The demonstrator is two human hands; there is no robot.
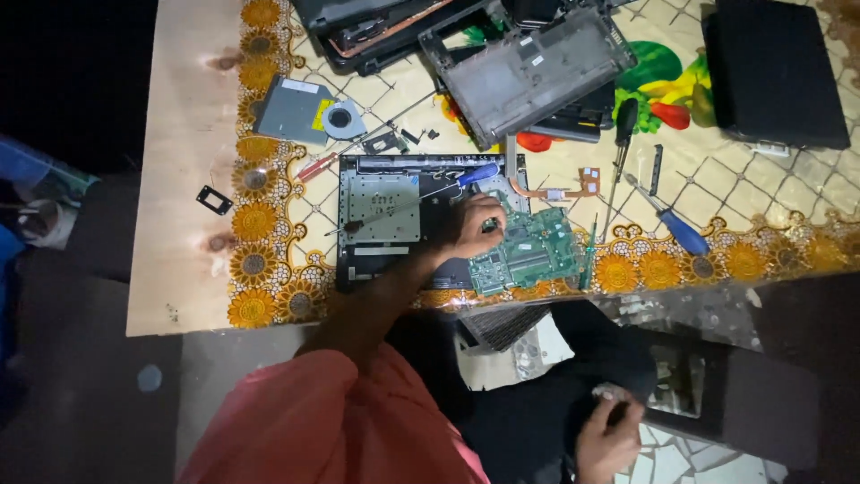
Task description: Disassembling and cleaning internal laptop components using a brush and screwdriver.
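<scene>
Nearest, the right hand (609,435) curls shut around a small unclear object. Farther off, the opened laptop base (394,220) lies stripped; the left hand (475,226) pinches its loosened green motherboard (530,251), not yet removed.

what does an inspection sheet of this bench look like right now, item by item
surface: table with bare wood edge and sunflower-print cloth
job's things: opened laptop base; green circuit board beside it
clutter: blue-handled screwdriver, grey drive, fan, empty laptop shell, black laptop
grippers: left hand rests on board edge; right hand low, off table, pinching something small, unclear
cables: nothing seen
surroundings: dark floor, pale tile fragments
</scene>
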